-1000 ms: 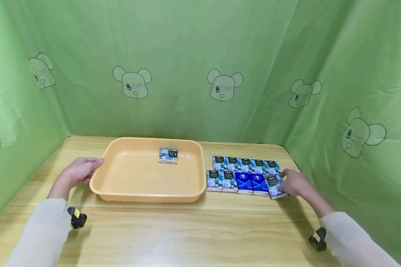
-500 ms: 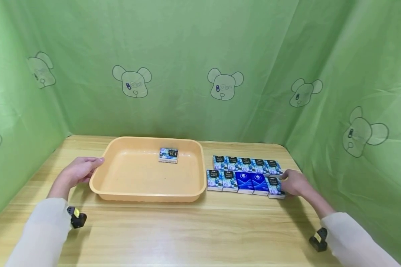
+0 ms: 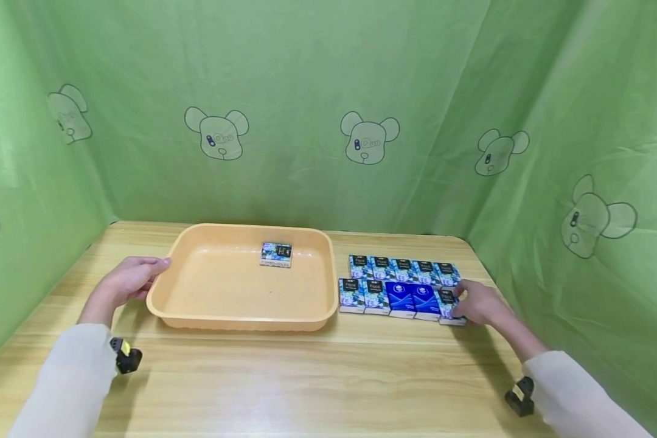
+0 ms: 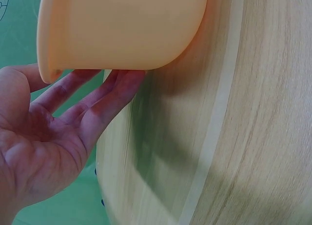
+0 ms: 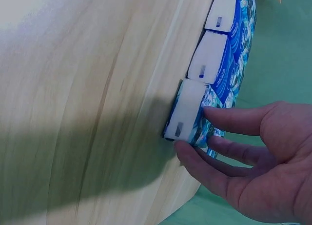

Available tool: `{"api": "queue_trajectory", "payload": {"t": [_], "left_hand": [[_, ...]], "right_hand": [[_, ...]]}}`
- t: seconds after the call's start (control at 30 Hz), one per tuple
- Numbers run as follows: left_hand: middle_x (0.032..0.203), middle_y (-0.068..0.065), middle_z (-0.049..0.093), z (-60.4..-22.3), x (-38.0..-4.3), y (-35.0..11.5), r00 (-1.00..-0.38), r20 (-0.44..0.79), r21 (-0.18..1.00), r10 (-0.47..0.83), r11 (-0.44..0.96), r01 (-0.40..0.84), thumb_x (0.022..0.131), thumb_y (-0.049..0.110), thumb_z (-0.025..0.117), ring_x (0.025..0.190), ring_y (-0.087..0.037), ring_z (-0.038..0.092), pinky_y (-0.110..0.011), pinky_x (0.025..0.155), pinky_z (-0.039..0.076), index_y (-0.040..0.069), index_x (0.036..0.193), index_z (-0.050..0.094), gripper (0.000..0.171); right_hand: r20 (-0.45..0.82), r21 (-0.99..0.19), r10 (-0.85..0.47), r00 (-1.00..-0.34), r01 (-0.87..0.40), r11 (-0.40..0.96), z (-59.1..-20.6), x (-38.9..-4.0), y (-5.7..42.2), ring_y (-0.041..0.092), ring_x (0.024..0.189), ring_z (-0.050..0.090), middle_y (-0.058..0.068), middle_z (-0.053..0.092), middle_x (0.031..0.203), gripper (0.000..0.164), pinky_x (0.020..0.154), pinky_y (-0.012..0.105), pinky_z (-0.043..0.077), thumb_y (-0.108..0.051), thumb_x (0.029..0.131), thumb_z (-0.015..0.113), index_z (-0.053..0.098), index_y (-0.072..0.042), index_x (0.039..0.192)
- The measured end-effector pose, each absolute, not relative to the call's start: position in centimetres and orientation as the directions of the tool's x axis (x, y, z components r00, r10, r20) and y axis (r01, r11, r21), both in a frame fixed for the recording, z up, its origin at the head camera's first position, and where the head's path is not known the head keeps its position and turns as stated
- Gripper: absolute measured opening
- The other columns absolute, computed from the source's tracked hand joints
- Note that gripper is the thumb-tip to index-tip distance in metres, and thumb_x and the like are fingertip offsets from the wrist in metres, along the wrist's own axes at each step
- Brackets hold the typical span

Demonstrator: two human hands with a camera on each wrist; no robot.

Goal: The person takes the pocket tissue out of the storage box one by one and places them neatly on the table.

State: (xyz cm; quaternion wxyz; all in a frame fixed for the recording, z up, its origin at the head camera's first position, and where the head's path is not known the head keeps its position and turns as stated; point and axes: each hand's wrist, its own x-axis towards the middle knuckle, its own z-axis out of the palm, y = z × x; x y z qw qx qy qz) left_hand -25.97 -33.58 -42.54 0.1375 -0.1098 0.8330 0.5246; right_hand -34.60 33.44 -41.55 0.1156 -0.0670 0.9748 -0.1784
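Note:
My left hand (image 3: 131,281) holds the left rim of an orange plastic tray (image 3: 241,319). In the left wrist view its thumb lies over the rim and its fingers are against the outer wall (image 4: 126,30). One floral tissue pack (image 3: 276,255) lies in the tray's back right part. To the right of the tray, several tissue packs form two rows on the table. My right hand (image 3: 477,302) is at the right end of the front row. It pinches the floral tissue pack (image 5: 187,110) there, thumb on its top and fingers along its side.
Two plain blue tissue packs (image 3: 413,299) sit in the front row, left of the pinched one. The back row (image 3: 404,270) is all floral packs. A green curtain (image 3: 295,182) closes off the wooden table (image 3: 285,383) behind and at both sides.
The tissue pack at my right hand was tilted and now stands straight against its blue neighbour. My right hand shifted slightly around it. The left hand and tray stayed put.

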Motion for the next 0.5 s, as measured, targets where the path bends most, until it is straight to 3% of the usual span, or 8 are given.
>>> {"api": "queue_trajectory", "payload": {"t": [0.5], "left_hand": [[0.093, 0.001, 0.071, -42.43, -25.91, -33.50, -0.937, -0.344, 0.837, -0.056, 0.434, -0.334, 0.109, 0.041, 0.042, 0.079, -0.008, 0.068, -0.028, 0.069, 0.060, -0.013, 0.154, 0.024, 0.073]], "right_hand": [[-0.185, -0.368, -0.176, -0.967, -0.098, 0.925, -41.92, -35.24, 33.37, 0.024, 0.066, 0.065, 0.035, 0.062, 0.109, 0.049, 0.063, 0.036, 0.054, -0.011, 0.079, 0.074, 0.056, 0.012, 0.118]]}}
